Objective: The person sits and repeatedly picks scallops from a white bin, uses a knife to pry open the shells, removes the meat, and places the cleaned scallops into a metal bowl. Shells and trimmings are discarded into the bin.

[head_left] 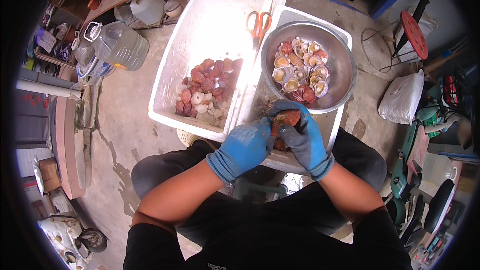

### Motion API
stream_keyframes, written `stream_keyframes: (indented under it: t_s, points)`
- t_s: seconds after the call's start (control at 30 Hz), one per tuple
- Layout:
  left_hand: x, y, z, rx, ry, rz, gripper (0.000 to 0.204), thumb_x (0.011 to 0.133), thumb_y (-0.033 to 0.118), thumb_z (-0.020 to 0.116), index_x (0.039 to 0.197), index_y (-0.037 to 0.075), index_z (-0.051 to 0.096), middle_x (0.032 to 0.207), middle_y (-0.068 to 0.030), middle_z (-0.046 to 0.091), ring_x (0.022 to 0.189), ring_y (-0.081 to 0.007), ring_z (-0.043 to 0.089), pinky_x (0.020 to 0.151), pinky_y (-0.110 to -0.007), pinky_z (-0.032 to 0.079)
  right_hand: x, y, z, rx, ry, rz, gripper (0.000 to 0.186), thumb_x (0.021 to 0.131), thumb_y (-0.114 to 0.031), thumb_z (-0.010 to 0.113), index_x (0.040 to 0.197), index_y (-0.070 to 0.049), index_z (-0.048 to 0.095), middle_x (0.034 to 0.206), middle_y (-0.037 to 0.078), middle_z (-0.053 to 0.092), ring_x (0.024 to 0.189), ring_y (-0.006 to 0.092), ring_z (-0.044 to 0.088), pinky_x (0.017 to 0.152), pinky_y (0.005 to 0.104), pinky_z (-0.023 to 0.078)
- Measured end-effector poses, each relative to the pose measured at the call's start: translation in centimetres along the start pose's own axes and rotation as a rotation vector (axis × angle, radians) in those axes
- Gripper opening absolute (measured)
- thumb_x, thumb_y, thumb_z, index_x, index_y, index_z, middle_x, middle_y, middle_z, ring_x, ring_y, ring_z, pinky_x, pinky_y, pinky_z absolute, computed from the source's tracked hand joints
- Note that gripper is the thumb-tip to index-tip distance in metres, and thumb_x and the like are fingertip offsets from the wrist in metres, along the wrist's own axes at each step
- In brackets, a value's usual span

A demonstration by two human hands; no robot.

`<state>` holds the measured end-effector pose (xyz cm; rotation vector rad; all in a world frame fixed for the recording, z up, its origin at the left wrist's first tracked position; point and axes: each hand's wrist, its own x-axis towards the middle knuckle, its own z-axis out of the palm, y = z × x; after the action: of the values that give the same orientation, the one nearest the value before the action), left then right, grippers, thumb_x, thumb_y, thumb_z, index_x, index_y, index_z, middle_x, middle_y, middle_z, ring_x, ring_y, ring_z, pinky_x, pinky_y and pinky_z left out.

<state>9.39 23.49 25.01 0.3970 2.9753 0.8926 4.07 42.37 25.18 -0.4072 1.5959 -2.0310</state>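
Note:
Both my hands wear blue gloves with grey palms and meet over the near end of a white foam lid or tray (334, 132). In my right hand (309, 142) is a reddish-brown scallop (289, 117), gripped between the fingers and the thumb. My left hand (246, 145) is closed beside the shell, its fingertips close to the scallop's left edge; what it holds, if anything, is hidden. Just beyond my hands, a steel bowl (345, 90) contains several opened scallops (300, 70) on the half shell. More reddish shells show below my right hand.
To the left stands a white foam box (167, 70) with whole scallops (207, 77) and whitish lumps like ice. Orange-handled scissors (259, 24) rest on its right rim. A large water jug (120, 45) is at far left; a red-topped stool (414, 35) and white sack (401, 97) are at right.

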Motion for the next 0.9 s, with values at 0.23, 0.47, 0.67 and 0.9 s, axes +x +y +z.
stream_keyframes:
  t_s: [0.23,0.47,0.67,0.9]
  points:
    - [0.0,-0.6,-0.5,-0.047,-0.031,0.032,0.038,0.096,0.017,0.070,0.125,-0.006,0.060,0.084,-0.0222,0.070,0.075,-0.0404,0.070,0.066,-0.049,0.057,0.5,0.0,-1.1,0.306,0.033,0.135,0.051,0.110,-0.033,0.060,0.149,-0.002,0.052,0.140,0.011,0.063,0.126,0.0208,0.063,0.114,0.0373,0.048]
    - [0.0,-2.1,-6.7,-0.189,-0.039,0.245,0.025,0.091,0.010,0.077,0.114,0.001,0.072,0.091,-0.0157,0.073,0.076,-0.0370,0.072,0.066,-0.044,0.057,1.5,-2.1,-3.3,0.044,-0.346,0.138,0.049,0.108,-0.024,0.062,0.150,-0.001,0.052,0.138,0.011,0.066,0.124,0.0203,0.065,0.109,0.0354,0.051]
    - [-1.3,-2.7,-7.5,-0.202,-0.288,0.285,0.024,0.093,0.014,0.074,0.117,0.015,0.077,0.092,-0.0137,0.073,0.082,-0.0356,0.073,0.074,-0.045,0.059,0.4,-2.2,-1.7,-0.175,-0.713,0.715,0.057,0.099,-0.005,0.071,0.154,-0.007,0.054,0.131,0.006,0.063,0.122,0.0141,0.060,0.106,0.0301,0.050]
    - [-0.2,-3.0,-7.3,-0.285,0.165,0.016,0.022,0.097,0.006,0.074,0.118,0.000,0.074,0.096,-0.0207,0.074,0.083,-0.0347,0.074,0.074,-0.039,0.059,2.4,0.5,-2.7,0.517,-0.079,0.306,0.048,0.112,-0.017,0.054,0.158,-0.004,0.044,0.133,0.013,0.066,0.131,0.0255,0.065,0.112,0.0423,0.055]
